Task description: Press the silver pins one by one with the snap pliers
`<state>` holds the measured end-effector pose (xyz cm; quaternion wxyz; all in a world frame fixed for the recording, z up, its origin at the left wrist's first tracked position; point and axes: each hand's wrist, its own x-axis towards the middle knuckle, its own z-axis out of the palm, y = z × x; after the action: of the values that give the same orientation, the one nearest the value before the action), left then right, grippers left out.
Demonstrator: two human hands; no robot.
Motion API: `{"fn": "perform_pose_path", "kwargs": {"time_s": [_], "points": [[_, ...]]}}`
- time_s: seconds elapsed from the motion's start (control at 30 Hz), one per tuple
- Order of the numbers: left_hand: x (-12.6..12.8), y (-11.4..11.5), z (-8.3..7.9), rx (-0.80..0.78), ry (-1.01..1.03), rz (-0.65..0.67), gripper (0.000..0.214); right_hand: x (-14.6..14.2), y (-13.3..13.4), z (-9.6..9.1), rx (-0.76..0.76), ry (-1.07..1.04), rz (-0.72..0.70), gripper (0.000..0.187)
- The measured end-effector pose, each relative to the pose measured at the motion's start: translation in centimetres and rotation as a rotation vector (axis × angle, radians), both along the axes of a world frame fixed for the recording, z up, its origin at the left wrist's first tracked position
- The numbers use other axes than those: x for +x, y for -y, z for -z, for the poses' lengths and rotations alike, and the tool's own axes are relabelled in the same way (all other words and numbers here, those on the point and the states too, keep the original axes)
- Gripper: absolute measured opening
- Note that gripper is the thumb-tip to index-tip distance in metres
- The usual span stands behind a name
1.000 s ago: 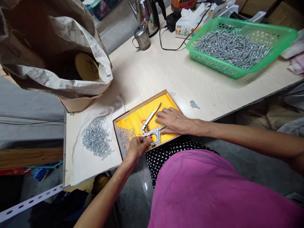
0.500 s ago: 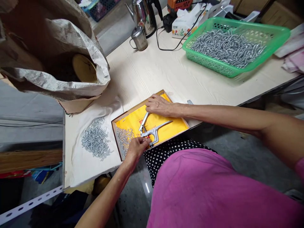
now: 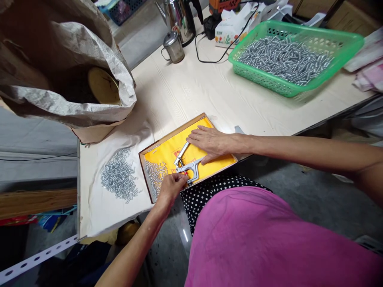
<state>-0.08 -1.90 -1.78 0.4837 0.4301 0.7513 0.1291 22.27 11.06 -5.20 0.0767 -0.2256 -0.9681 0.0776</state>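
Note:
A shallow wooden tray (image 3: 149,148) lined with yellow cloth lies at the table's near edge. In it lies a silver plier-like hand press (image 3: 184,158) with two long handles. My right hand (image 3: 211,142) rests over both handles, fingers wrapped round them. My left hand (image 3: 171,186) is pinched at the tool's head, holding something small that I cannot make out. Several small silver pins (image 3: 155,175) lie in the tray's left end, just beside my left hand.
A larger heap of silver pins (image 3: 118,176) lies on a white cloth (image 3: 98,207) left of the tray. A green basket (image 3: 344,42) full of pins stands at the back right. An open brown sack (image 3: 68,71), a steel cup (image 3: 172,46), a kettle and a black cable are behind.
My right hand moved from the upper handle near the tray's far corner back down over both handles, bringing them closer together. My left hand stayed at the tool's head.

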Motion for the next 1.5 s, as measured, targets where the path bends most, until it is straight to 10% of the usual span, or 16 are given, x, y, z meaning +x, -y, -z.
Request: {"fn": "perform_pose_path", "kwargs": {"time_s": [0.27,0.47,0.7,0.97,1.17,1.27,1.5], "points": [[0.1,0.2,-0.9,-0.004,-0.112,0.078,0.04,0.0,1.6,-1.1,-0.03,0.029,0.109,0.049],[2.0,-0.3,-1.3,0.623,-0.529,0.453,0.031,0.0,2.8,-2.0,-0.041,0.066,0.122,0.038],[4.7,-3.8,0.2,0.627,-0.619,0.8,0.054,0.1,2.8,-2.3,-0.044,0.081,0.151,0.047],[4.8,-3.5,0.4,0.569,-0.602,0.801,0.02,0.0,3.8,-0.6,-0.12,0.013,0.129,0.013],[4.3,-2.9,0.4,0.634,-0.567,0.795,0.021,0.3,4.2,-0.7,-0.12,0.018,0.145,0.022],[3.7,-1.7,0.6,0.752,-0.55,0.787,0.021,1.0,3.1,-0.9,-0.112,-0.004,0.125,0.042],[3.7,-0.5,1.0,0.727,-0.57,0.827,0.021,-0.2,-1.4,-0.1,0.04,0.017,0.138,0.021]]}}
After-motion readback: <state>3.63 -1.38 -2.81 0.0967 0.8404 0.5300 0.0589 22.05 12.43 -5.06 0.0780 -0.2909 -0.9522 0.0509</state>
